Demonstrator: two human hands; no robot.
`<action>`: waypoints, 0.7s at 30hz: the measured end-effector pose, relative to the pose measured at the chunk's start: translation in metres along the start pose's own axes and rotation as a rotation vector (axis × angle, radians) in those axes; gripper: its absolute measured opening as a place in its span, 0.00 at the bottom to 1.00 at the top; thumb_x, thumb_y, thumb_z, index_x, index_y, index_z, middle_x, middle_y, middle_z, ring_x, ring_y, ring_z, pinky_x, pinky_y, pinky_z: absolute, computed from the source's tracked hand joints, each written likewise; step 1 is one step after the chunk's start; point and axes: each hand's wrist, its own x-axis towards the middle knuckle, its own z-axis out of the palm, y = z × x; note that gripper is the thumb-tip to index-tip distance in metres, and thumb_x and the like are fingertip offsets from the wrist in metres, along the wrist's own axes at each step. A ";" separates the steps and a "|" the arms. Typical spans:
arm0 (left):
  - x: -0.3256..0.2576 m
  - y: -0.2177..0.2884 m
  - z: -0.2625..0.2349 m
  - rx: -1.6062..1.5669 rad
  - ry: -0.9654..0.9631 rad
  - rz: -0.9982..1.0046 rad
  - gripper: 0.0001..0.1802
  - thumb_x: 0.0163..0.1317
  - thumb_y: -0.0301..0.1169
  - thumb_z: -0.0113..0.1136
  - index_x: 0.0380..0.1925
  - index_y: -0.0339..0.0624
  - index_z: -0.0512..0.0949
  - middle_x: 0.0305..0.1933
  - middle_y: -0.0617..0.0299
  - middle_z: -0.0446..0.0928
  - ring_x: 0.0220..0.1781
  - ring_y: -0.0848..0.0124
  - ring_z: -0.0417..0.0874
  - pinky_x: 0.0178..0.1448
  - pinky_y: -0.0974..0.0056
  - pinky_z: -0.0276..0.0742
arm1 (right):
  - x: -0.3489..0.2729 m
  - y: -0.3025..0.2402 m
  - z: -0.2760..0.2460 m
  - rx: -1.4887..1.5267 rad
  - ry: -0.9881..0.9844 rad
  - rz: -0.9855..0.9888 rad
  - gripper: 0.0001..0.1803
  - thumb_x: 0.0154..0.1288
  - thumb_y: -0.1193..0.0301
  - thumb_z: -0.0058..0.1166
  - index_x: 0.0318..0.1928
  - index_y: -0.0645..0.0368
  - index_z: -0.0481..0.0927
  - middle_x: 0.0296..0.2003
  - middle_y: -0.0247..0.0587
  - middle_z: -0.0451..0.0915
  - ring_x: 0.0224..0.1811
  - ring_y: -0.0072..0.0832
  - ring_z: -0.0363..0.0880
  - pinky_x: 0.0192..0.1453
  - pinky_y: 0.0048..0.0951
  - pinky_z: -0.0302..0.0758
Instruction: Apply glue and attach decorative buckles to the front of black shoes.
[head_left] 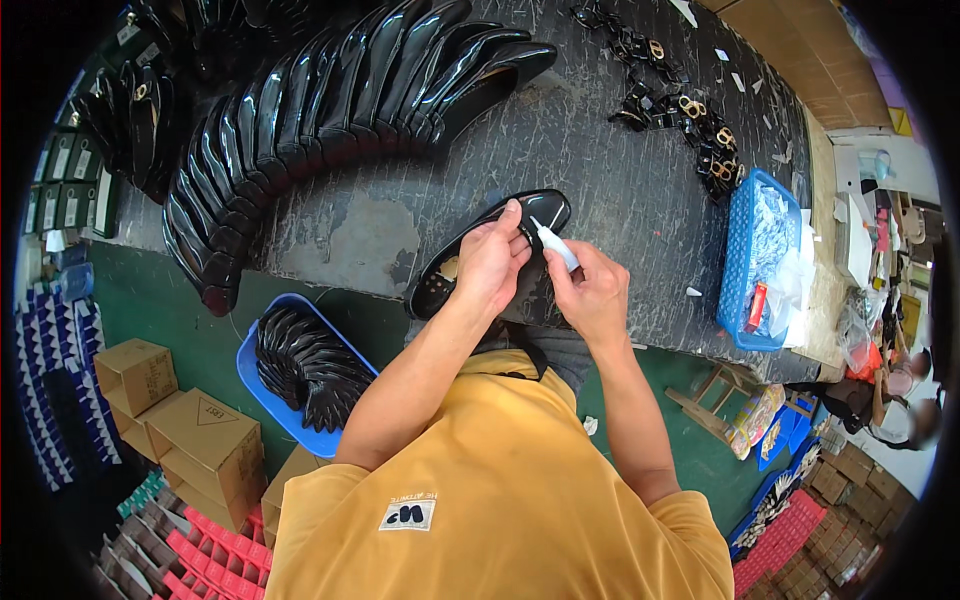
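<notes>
A single glossy black shoe (553, 207) lies slantwise at the table's near edge, its paler inside partly showing at the lower left. Over its middle is my left hand (490, 262), fingers curled in and thumb pointing up. Something dark shows at those fingertips, but it blends with the shoe and I cannot make out what it is. My right hand (592, 290) grips a small white glue bottle (558, 248) between thumb and fingers. The bottle's thin nozzle points up and left, close to the left fingertips and the shoe.
A long curved row of black shoes (320, 110) fills the table's left side. Black ornaments with gold buckles (692, 108) lie at the far right, near a blue basket (737, 262) of plastic wrapping. Below left stand a blue tub (262, 375) of shoes and cardboard boxes (205, 430).
</notes>
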 end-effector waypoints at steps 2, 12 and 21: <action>0.000 0.000 0.000 -0.003 0.007 0.000 0.16 0.77 0.39 0.56 0.48 0.36 0.79 0.48 0.58 0.84 0.50 0.68 0.85 0.56 0.64 0.78 | 0.001 -0.002 -0.002 -0.033 -0.010 0.000 0.08 0.63 0.72 0.68 0.39 0.64 0.86 0.25 0.44 0.84 0.19 0.26 0.79 0.24 0.28 0.72; 0.008 -0.001 -0.007 0.028 0.033 -0.003 0.15 0.76 0.39 0.59 0.51 0.39 0.79 0.50 0.57 0.84 0.53 0.66 0.84 0.62 0.59 0.77 | -0.013 0.002 -0.009 -0.041 -0.031 0.013 0.08 0.63 0.72 0.68 0.39 0.64 0.86 0.26 0.46 0.84 0.19 0.28 0.79 0.25 0.30 0.73; 0.009 0.002 0.002 0.045 -0.012 -0.034 0.18 0.78 0.39 0.54 0.57 0.35 0.76 0.57 0.51 0.82 0.60 0.61 0.83 0.67 0.57 0.75 | -0.004 0.043 -0.007 0.765 0.068 0.506 0.10 0.70 0.74 0.64 0.46 0.69 0.84 0.43 0.33 0.81 0.38 0.19 0.79 0.42 0.20 0.74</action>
